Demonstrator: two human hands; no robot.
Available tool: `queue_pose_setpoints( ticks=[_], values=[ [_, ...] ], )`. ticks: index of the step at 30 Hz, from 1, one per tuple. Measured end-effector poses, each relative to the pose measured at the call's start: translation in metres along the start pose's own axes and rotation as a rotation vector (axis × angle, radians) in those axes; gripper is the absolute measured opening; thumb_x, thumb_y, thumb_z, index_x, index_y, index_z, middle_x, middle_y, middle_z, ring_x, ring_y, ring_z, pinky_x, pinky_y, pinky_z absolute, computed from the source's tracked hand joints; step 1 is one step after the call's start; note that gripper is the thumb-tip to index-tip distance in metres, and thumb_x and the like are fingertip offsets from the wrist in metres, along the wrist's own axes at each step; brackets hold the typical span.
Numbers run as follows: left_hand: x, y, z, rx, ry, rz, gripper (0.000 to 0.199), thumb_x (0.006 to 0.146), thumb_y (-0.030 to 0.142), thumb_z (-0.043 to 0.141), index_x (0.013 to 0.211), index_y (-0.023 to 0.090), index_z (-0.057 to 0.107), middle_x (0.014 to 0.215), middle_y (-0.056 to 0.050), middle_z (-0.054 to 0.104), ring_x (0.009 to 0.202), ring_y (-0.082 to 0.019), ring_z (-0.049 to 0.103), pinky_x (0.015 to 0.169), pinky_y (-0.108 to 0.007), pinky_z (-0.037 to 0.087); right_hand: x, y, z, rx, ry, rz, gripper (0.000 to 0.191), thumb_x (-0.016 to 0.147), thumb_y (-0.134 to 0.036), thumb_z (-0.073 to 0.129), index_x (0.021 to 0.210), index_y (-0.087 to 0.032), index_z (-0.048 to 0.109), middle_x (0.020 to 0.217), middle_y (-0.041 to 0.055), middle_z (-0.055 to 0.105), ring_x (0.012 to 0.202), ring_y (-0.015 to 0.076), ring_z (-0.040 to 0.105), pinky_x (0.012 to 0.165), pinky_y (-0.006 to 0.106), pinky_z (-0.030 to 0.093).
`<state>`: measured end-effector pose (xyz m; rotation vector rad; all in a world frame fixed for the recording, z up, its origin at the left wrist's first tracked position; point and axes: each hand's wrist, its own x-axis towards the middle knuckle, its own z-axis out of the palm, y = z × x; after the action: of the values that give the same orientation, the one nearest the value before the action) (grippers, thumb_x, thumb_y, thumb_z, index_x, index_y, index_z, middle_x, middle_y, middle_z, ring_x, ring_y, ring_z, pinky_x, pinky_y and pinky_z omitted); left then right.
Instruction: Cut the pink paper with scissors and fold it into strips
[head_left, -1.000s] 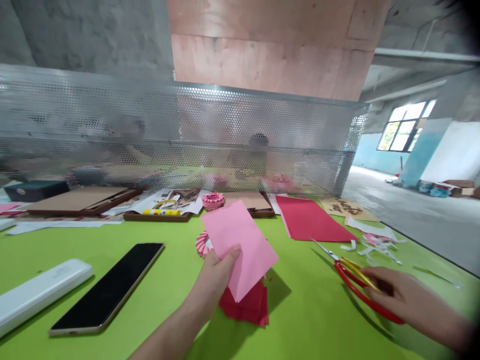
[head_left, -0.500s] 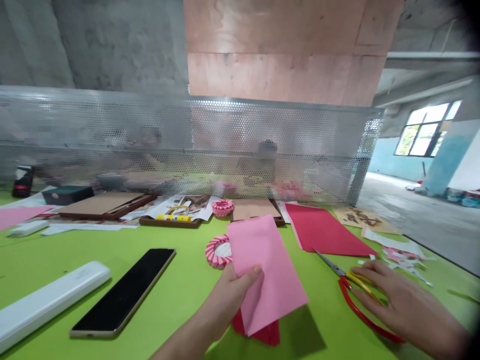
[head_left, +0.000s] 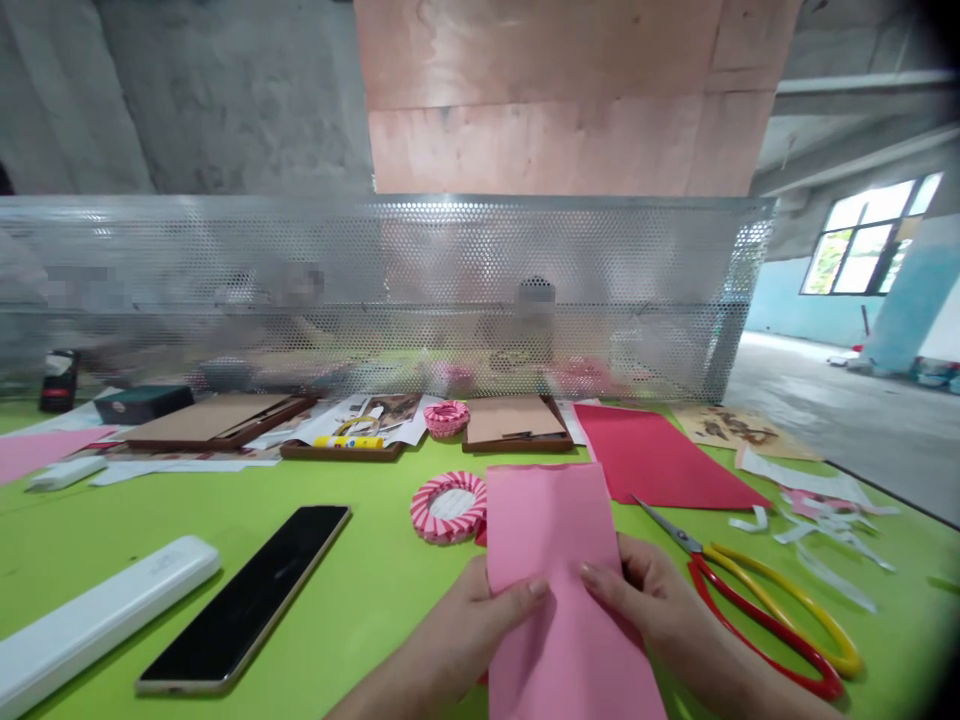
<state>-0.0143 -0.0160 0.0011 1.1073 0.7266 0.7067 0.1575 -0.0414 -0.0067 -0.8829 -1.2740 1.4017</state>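
A folded-looking pink paper [head_left: 559,520] is held upright between my two hands above the green table. My left hand [head_left: 487,615] grips its left edge, thumb on the front. On the right edge, my right hand [head_left: 649,595] pinches it the same way, with the other fingers behind. Scissors [head_left: 697,548] with one red and one yellow handle lie to the right of my right hand. Just behind the pink paper's left edge sits a pink-and-white striped ring [head_left: 448,508]. A bit of red paper [head_left: 481,530] shows beside the pink paper, mostly hidden.
A black phone [head_left: 247,600] and a white case [head_left: 112,615] lie at the left. Further back are brown trays [head_left: 341,453], a yellow glue stick [head_left: 349,442], a striped basket [head_left: 446,418] and a red sheet [head_left: 667,460]. White scraps [head_left: 840,530] lie right. A perforated metal screen [head_left: 450,290] stands behind.
My right hand has left the scissors and moved left to take hold of the pink paper. The scissors now rest on the table. The pink paper has turned straighter and moved down.
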Motion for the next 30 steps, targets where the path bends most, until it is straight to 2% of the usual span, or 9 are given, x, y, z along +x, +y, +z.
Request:
queue_pose_setpoints(
  ticks=[4,10,13,18,21,25,30],
  values=[
    [0.002,-0.001,0.0,-0.041,0.038,-0.029,0.029,0.072,0.035,0.06,0.09,0.012,0.063,0.081,-0.011,0.068,0.071,-0.021,0.063,0.066,-0.031,0.047,-0.003,0.003,-0.005,-0.009,0.011,0.023,0.025,0.075,-0.037,0.057,0.083,-0.013,0.06,0.073,0.0042,0.064,0.063,0.0137,0.057,0.055,0.023,0.043],
    [0.005,-0.002,0.0,-0.081,-0.053,0.008,0.029,0.077,0.033,0.054,0.09,0.009,0.065,0.076,-0.012,0.068,0.062,-0.018,0.061,0.06,-0.027,0.046,-0.004,0.007,-0.01,-0.053,0.012,0.044,0.029,0.074,-0.04,0.057,0.082,-0.013,0.061,0.071,0.0041,0.062,0.064,0.0157,0.056,0.056,0.025,0.043],
    [0.006,-0.003,0.0,-0.071,-0.041,0.007,0.029,0.077,0.032,0.054,0.089,0.009,0.065,0.075,-0.012,0.068,0.062,-0.017,0.061,0.061,-0.027,0.046,-0.004,0.005,-0.01,-0.035,-0.01,0.046,0.029,0.074,-0.04,0.057,0.084,-0.014,0.062,0.073,0.0044,0.063,0.068,0.0171,0.057,0.06,0.027,0.044],
    [0.006,0.001,0.0,-0.067,0.11,0.029,0.02,0.073,0.032,0.06,0.08,0.014,0.063,0.07,-0.005,0.067,0.06,-0.014,0.06,0.058,-0.023,0.046,-0.007,0.009,-0.009,-0.021,-0.003,0.028,0.031,0.071,-0.042,0.059,0.083,-0.014,0.062,0.07,0.004,0.062,0.065,0.0159,0.056,0.058,0.026,0.042],
    [0.005,0.005,-0.001,-0.128,0.195,0.093,0.016,0.072,0.032,0.061,0.075,0.016,0.061,0.066,-0.001,0.065,0.057,-0.011,0.057,0.054,-0.02,0.045,-0.008,0.016,-0.009,-0.147,0.033,0.019,0.034,0.07,-0.045,0.059,0.078,-0.013,0.061,0.065,0.0029,0.058,0.058,0.013,0.049,0.052,0.023,0.037],
    [0.005,0.007,-0.005,-0.183,0.28,0.14,0.015,0.069,0.03,0.064,0.067,0.016,0.059,0.058,0.002,0.061,0.05,-0.007,0.052,0.048,-0.016,0.04,-0.009,0.022,-0.008,-0.312,0.011,-0.012,0.037,0.071,-0.049,0.055,0.072,-0.012,0.06,0.058,0.0006,0.049,0.053,0.011,0.04,0.048,0.022,0.03],
    [0.006,0.007,-0.007,-0.247,0.403,0.108,0.018,0.063,0.031,0.068,0.061,0.016,0.058,0.05,0.005,0.055,0.044,-0.006,0.046,0.042,-0.015,0.035,-0.009,0.02,-0.003,-0.191,-0.034,0.047,0.038,0.068,-0.05,0.057,0.074,-0.013,0.06,0.059,-0.0001,0.045,0.052,0.0096,0.037,0.048,0.022,0.028]
  ],
)
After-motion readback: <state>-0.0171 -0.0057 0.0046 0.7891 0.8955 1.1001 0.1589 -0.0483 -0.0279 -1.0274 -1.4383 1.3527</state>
